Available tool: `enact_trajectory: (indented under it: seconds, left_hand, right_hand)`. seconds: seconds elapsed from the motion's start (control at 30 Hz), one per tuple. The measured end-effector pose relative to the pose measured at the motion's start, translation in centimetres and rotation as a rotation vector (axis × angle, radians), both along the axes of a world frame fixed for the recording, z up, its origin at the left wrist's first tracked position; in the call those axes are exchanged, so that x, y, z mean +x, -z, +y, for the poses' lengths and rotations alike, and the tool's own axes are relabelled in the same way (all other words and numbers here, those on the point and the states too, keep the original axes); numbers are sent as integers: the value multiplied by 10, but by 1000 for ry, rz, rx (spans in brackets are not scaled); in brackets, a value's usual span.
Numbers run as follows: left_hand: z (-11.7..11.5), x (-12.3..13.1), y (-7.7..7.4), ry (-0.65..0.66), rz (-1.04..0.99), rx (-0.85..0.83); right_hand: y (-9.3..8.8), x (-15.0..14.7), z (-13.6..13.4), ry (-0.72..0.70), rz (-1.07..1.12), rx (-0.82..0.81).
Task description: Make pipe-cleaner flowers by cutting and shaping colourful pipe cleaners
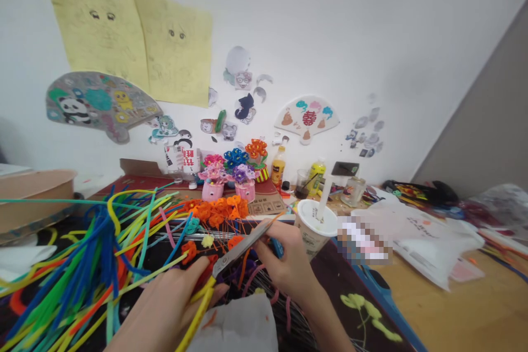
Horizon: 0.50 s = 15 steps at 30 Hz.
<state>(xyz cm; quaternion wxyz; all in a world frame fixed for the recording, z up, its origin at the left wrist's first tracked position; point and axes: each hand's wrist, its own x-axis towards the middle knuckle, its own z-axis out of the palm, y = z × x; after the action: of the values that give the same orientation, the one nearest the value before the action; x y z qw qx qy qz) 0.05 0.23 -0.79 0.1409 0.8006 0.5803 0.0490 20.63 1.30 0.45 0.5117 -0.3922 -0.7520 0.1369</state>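
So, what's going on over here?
A person's left hand holds a yellow pipe cleaner, while the right hand grips a metal tool, its end at the pipe cleaner; whether it is cutting, I can't tell. Orange flowers lie just beyond, and potted flowers stand behind them.

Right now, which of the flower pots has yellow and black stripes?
The rightmost flower pot, beneath the orange bouquet; the other two visible pots, to its left, are pink.
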Motion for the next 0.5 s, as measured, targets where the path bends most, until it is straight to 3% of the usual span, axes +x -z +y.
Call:
enact_trajectory:
  seconds: [0.23, 0.5]
  left_hand:
    - [-1, 0, 0, 0, -46, 37]
    - [-8, 1, 3, -57, -421, 85]
  right_hand:
    - [1, -1, 2, -10, 35, -18]
    - [7, 0, 6, -51, 150, -48]
